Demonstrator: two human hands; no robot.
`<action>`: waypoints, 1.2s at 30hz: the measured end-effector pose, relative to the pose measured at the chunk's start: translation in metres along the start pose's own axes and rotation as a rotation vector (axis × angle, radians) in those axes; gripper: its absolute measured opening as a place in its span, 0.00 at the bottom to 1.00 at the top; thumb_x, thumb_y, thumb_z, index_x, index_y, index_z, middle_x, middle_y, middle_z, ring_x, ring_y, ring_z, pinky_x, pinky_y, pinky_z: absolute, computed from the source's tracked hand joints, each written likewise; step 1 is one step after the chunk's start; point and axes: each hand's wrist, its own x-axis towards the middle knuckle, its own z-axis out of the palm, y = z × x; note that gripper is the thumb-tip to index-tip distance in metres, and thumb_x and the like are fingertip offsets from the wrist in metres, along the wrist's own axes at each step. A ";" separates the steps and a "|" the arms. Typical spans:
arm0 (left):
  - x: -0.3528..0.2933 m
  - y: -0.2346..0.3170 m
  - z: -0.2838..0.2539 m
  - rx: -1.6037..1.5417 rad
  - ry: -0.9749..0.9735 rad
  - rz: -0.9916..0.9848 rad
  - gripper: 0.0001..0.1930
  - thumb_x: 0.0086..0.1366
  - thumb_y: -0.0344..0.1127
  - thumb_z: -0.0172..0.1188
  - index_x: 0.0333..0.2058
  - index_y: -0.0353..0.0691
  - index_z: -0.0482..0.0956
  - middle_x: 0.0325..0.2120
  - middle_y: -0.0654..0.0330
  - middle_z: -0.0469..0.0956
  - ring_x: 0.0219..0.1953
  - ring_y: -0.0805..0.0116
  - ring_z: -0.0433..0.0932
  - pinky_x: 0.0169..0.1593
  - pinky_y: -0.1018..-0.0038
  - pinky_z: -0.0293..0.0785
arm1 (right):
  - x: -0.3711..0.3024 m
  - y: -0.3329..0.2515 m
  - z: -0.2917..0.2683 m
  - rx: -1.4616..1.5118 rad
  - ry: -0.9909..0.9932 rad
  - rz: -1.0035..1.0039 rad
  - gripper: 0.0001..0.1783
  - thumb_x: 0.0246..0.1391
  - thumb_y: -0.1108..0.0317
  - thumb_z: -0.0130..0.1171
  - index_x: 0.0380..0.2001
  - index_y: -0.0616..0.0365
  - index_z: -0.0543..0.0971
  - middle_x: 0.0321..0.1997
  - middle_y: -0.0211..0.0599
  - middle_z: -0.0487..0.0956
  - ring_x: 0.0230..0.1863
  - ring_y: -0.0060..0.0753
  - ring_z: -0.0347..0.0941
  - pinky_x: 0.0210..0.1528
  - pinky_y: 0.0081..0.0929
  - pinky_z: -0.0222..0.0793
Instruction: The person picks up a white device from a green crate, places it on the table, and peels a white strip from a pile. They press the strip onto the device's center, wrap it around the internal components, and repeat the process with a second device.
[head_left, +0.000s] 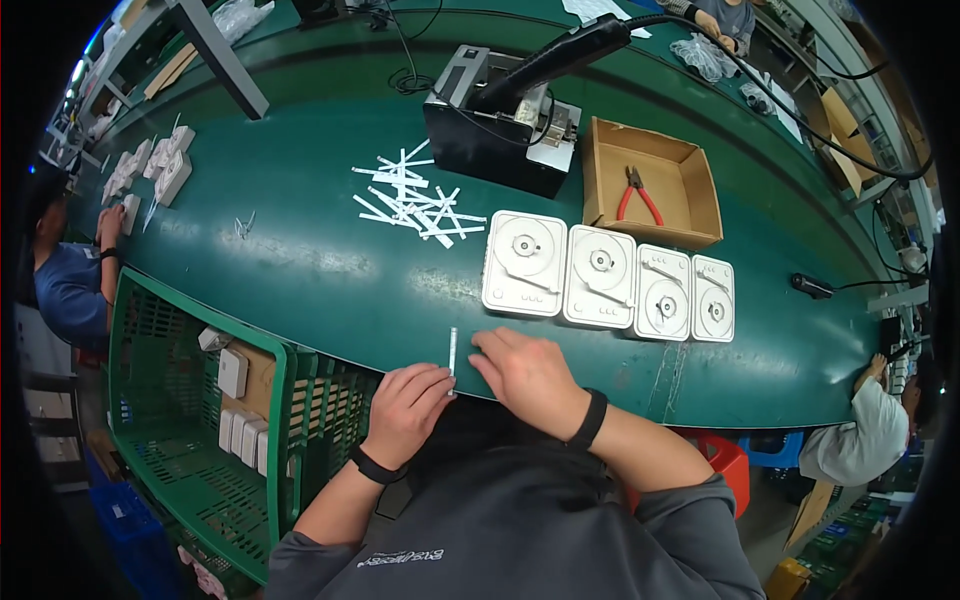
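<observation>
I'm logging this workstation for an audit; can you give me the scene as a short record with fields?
Left hand: fingertips at the lower end of a white strip; grip unclear
Right hand: just right of that strip, thumb and fingers apart
Devices: four, white, in a row beyond the right hand
Loose strips: white, heaped left of the devices
Machine: black, behind the devices
Carton: open, holding red-handled pliers
Crate: green, at the left, holding white items

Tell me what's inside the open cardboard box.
The cardboard box holds red-handled pliers. The bottom beneath them is covered, and the near wall hides whatever lies right behind it.
</observation>
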 end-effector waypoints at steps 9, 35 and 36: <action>0.013 0.027 -0.008 -0.036 0.211 0.144 0.15 0.56 0.27 0.81 0.44 0.41 0.91 0.42 0.61 0.90 0.45 0.59 0.89 0.45 0.65 0.84 | -0.002 0.002 -0.004 0.963 -0.312 0.727 0.20 0.76 0.56 0.67 0.44 0.67 0.88 0.33 0.38 0.89 0.32 0.30 0.88 0.37 0.30 0.83; 0.116 0.060 0.000 -0.955 -0.157 -0.325 0.06 0.77 0.29 0.67 0.43 0.33 0.89 0.45 0.57 0.89 0.42 0.69 0.87 0.45 0.72 0.82 | -0.048 0.012 -0.079 0.941 -0.064 0.373 0.10 0.76 0.70 0.64 0.47 0.65 0.89 0.38 0.36 0.89 0.33 0.24 0.83 0.39 0.24 0.80; 0.118 0.060 -0.001 -0.950 -0.170 -0.326 0.06 0.78 0.30 0.66 0.42 0.33 0.89 0.44 0.57 0.88 0.43 0.69 0.87 0.45 0.72 0.82 | -0.048 0.014 -0.080 0.944 -0.064 0.372 0.10 0.76 0.70 0.64 0.47 0.65 0.89 0.38 0.36 0.89 0.33 0.24 0.83 0.39 0.24 0.80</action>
